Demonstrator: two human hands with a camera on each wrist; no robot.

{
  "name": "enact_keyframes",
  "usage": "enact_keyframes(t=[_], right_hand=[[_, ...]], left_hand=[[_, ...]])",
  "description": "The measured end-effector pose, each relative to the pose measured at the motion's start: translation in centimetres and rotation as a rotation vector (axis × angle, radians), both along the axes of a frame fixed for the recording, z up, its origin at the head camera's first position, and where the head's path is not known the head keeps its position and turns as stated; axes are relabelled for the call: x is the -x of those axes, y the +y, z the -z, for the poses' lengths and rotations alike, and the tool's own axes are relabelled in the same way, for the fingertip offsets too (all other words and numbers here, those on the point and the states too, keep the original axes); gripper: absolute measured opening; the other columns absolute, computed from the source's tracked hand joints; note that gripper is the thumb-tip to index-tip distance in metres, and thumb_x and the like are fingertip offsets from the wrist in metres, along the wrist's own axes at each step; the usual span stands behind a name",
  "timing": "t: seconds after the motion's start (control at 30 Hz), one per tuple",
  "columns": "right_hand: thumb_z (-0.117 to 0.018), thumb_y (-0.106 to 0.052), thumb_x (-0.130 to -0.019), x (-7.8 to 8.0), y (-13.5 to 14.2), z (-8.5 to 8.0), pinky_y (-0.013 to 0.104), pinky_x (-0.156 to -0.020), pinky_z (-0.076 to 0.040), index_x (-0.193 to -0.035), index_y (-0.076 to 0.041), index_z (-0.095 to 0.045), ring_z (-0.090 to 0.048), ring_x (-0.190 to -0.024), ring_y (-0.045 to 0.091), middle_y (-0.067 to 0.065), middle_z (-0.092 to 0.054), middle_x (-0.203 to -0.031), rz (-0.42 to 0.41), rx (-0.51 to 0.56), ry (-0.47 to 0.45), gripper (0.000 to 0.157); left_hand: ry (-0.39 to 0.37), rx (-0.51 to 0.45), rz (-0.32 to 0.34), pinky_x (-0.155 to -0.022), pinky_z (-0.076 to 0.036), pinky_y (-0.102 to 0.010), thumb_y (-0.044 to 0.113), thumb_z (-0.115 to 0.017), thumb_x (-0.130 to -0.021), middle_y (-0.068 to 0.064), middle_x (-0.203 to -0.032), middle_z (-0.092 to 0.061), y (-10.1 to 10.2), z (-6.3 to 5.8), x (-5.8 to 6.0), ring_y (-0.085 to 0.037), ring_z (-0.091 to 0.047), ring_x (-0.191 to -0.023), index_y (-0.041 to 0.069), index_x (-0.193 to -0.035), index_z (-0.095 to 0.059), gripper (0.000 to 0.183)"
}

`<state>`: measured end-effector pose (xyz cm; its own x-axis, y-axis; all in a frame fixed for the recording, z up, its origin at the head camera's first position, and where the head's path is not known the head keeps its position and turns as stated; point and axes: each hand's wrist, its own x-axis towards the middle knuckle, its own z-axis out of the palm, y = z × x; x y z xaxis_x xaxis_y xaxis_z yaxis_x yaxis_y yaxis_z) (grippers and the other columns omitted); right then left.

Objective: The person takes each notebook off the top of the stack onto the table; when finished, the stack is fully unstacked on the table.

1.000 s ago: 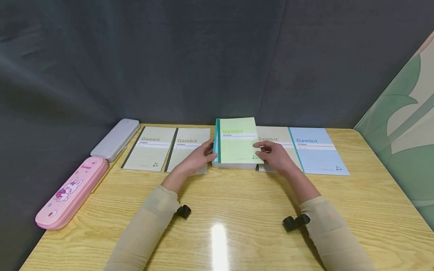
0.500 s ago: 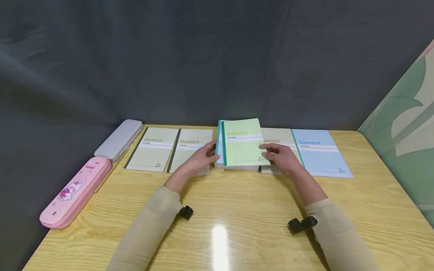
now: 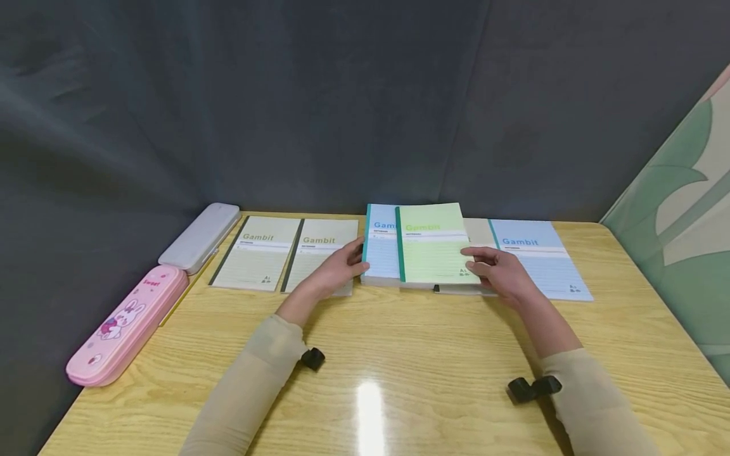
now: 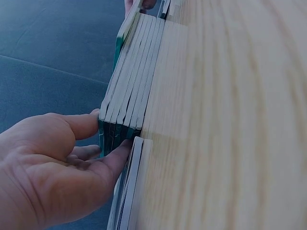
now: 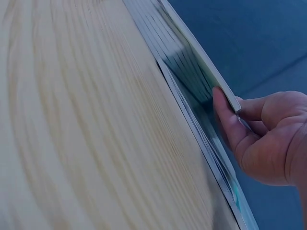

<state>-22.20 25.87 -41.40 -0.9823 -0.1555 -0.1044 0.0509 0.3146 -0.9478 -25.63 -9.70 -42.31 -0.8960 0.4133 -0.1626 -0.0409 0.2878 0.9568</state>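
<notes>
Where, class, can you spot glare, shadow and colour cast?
Head view: glare streak on the table, shadow beside the right sleeve; left wrist view: bluish cast over the backdrop; right wrist view: similar cast, shadow across part of the notebook stack.

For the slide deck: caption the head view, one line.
Right hand pinches a rectangular light-green paper notebook, partly over a blue-topped paper notebook stack held by the left hand.

Head view from above, forward and down; wrist views close, low, notebook stack (image 4: pixel 130 76) in both.
</notes>
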Motion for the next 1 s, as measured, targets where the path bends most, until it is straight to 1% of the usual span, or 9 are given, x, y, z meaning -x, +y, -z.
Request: enact_keyframes(t=[0.13, 0.27, 0.37, 0.47, 0.63, 0.73, 0.87, 0.9, 1.0], right_hand=[[-0.054, -0.014, -0.107, -0.5, 1.9, 0.1, 0.031, -0.053, -0.032, -0.148, 0.007, -0.045, -0.023, -0.055, 0.01, 0.003, -0.045, -0.102, -0.009, -0.008, 0.002, 0.047], [-0.053, -0.017, -0.108, -1.1, 4.0, 0.0, 0.033, -0.052, -0.032, -0.149, 0.008, -0.041, -0.021, -0.055, 0.012, 0.003, -0.043, -0.102, -0.007, -0.017, -0.001, 0.049], [-0.053, -0.018, -0.108, -1.4, 5.6, 0.3, 0.031, -0.053, -0.035, -0.148, 0.009, -0.041, -0.027, -0.056, 0.012, 0.002, -0.043, -0.103, 0.008, -0.046, 0.0, 0.05], [-0.055, -0.02, -0.107, -1.7, 6.9, 0.5, 0.028, -0.055, -0.038, -0.146, 0.007, -0.045, -0.033, -0.06, 0.011, 0.001, -0.044, -0.102, 0.027, -0.078, -0.011, 0.049], [-0.058, -0.023, -0.106, -2.2, 9.0, 0.7, 0.027, -0.057, -0.04, -0.14, -0.004, -0.055, -0.041, -0.066, 0.01, -0.002, -0.045, -0.101, 0.052, -0.097, -0.045, 0.039], [-0.059, -0.026, -0.105, -2.4, 10.2, 0.4, 0.028, -0.057, -0.041, -0.136, -0.01, -0.06, -0.042, -0.067, 0.01, -0.003, -0.046, -0.102, 0.064, -0.127, -0.048, 0.035], [-0.06, -0.028, -0.104, -2.8, 11.8, 0.1, 0.023, -0.065, -0.047, -0.137, -0.01, -0.061, -0.047, -0.078, 0.007, -0.009, -0.049, -0.107, 0.086, -0.191, -0.052, 0.037], [-0.06, -0.029, -0.104, -2.9, 12.2, 0.0, 0.021, -0.068, -0.049, -0.137, -0.01, -0.061, -0.048, -0.084, 0.006, -0.011, -0.05, -0.107, 0.093, -0.21, -0.054, 0.038], [-0.06, -0.026, -0.104, -3.2, 13.5, -0.2, 0.018, -0.073, -0.052, -0.135, -0.01, -0.062, -0.049, -0.089, 0.003, -0.014, -0.05, -0.111, 0.1, -0.236, -0.066, 0.035]], left_hand=[[-0.005, 0.002, 0.013, -0.116, -0.034, -0.038, 0.01, -0.054, -0.106, -0.011, -0.166, -0.02, -0.2, 0.0, -0.1, -0.027, -0.027, -0.15, 0.013, -0.164, -0.012, 0.072], [-0.002, 0.004, 0.025, -0.116, -0.034, -0.039, 0.011, -0.054, -0.106, -0.011, -0.167, -0.019, -0.3, 0.0, -0.1, -0.027, -0.026, -0.15, 0.014, -0.164, -0.012, 0.072], [-0.003, 0.007, 0.025, -0.116, -0.034, -0.039, 0.012, -0.054, -0.106, -0.011, -0.167, -0.019, -0.4, 0.0, -0.1, -0.027, -0.026, -0.15, 0.014, -0.164, -0.011, 0.072], [-0.01, 0.006, 0.023, -0.116, -0.034, -0.039, 0.011, -0.054, -0.106, -0.01, -0.167, -0.018, -0.5, 0.0, -0.1, -0.027, -0.026, -0.15, 0.015, -0.164, -0.011, 0.072], [-0.016, -0.002, 0.017, -0.116, -0.035, -0.039, 0.01, -0.053, -0.107, -0.011, -0.167, -0.018, -0.6, -0.1, -0.2, -0.026, -0.025, -0.151, 0.013, -0.164, -0.011, 0.071], [-0.018, -0.004, 0.013, -0.116, -0.035, -0.038, 0.01, -0.053, -0.107, -0.011, -0.167, -0.019, -0.7, 0.0, -0.2, -0.026, -0.025, -0.15, 0.013, -0.164, -0.011, 0.071], [-0.021, -0.006, 0.013, -0.116, -0.035, -0.038, 0.01, -0.054, -0.106, -0.01, -0.166, -0.019, -0.7, 0.1, -0.1, -0.026, -0.026, -0.15, 0.014, -0.164, -0.012, 0.071], [-0.02, -0.004, 0.014, -0.116, -0.035, -0.038, 0.01, -0.054, -0.106, -0.01, -0.166, -0.02, -0.6, 0.2, -0.1, -0.026, -0.026, -0.15, 0.014, -0.164, -0.012, 0.072], [-0.021, -0.001, 0.018, -0.116, -0.035, -0.039, 0.011, -0.054, -0.106, -0.01, -0.166, -0.02, -0.6, 0.2, -0.1, -0.026, -0.026, -0.15, 0.015, -0.164, -0.012, 0.072]])
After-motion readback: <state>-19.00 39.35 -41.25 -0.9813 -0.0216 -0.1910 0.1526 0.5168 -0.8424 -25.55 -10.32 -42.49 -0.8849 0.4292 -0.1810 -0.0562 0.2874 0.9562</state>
